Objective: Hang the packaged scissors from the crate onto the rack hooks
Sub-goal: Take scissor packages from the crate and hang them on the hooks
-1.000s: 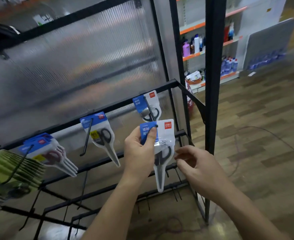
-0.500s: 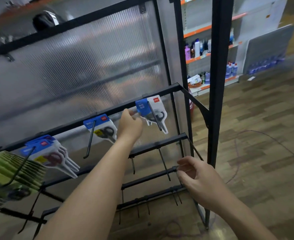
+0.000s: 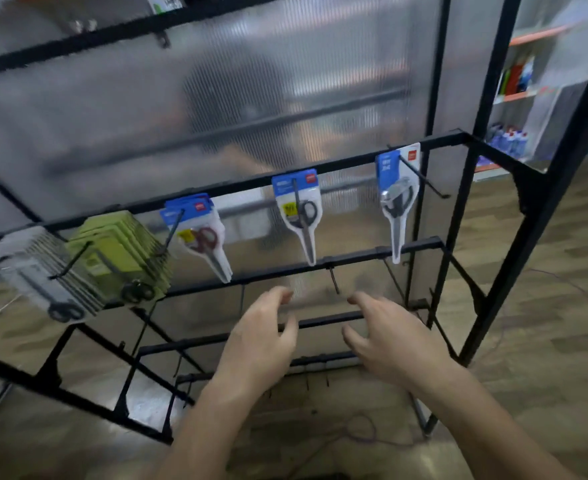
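Blue-carded scissors pack (image 3: 397, 202) now hangs free on the rack (image 3: 354, 258) hook (image 3: 431, 184) at two o'clock; my left hand (image 3: 261, 337) has released it and dropped to six o'clock beside my right hand (image 3: 389, 337), both loose-fingered and empty, so I judge another pack from the unseen crate comes next

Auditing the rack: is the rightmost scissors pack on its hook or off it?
On. The rightmost scissors pack hangs upright from the hook on the top rail; the hook passes through its header card.
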### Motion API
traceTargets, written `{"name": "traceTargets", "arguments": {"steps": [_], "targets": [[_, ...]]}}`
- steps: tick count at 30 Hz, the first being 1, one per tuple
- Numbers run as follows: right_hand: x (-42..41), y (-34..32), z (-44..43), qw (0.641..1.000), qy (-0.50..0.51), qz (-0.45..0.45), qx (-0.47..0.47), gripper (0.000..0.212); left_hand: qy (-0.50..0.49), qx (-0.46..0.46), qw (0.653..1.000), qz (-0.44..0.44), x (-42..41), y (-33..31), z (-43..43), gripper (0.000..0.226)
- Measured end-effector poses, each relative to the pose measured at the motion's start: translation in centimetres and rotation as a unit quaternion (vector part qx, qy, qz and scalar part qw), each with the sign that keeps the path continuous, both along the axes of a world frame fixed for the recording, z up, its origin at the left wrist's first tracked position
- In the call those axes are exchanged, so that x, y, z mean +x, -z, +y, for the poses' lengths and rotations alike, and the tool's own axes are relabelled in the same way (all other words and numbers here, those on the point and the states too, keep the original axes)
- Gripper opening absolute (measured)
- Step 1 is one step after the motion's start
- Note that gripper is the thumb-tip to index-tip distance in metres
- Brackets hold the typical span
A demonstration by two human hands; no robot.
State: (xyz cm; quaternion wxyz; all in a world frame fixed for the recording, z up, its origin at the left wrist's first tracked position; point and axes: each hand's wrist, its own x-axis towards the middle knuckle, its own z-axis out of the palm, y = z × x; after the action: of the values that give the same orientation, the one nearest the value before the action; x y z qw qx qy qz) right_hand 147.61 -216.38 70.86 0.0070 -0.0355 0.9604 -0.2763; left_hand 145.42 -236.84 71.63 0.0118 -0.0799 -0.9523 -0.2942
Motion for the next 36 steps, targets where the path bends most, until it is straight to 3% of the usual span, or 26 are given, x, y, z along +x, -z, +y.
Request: {"name": "traceTargets", "arguments": {"steps": [9, 15, 25, 31, 36], "targets": [[7.9, 3.4, -15.0, 0.992, -0.018, -0.092, 0.081, 0.059, 0.048, -0.094, 0.994, 0.012, 9.2, 4.1, -15.3, 0.05], [12.6, 4.7, -19.4, 0.985, -0.032, -0.132, 0.109, 0.062, 0.062, -0.143, 0.988, -0.022, 13.9, 6.8, -20.3, 0.053], [15.8, 8.5, -18.5, 0.975, -0.009, -0.19, 0.116, 0.06, 0.039, -0.187, 0.978, -0.084, 16.5, 9.7, -20.7, 0.055], [16.7, 12.6, -18.3, 0.959, -0.055, -0.251, 0.12, 0.056, 0.014, -0.201, 0.97, -0.138, 18.4, 12.6, -19.9, 0.057], [17.4, 15.8, -19.4, 0.949, -0.032, -0.284, 0.136, 0.057, 0.054, -0.202, 0.965, -0.156, 18.5, 16.4, -20.9, 0.053]]}}
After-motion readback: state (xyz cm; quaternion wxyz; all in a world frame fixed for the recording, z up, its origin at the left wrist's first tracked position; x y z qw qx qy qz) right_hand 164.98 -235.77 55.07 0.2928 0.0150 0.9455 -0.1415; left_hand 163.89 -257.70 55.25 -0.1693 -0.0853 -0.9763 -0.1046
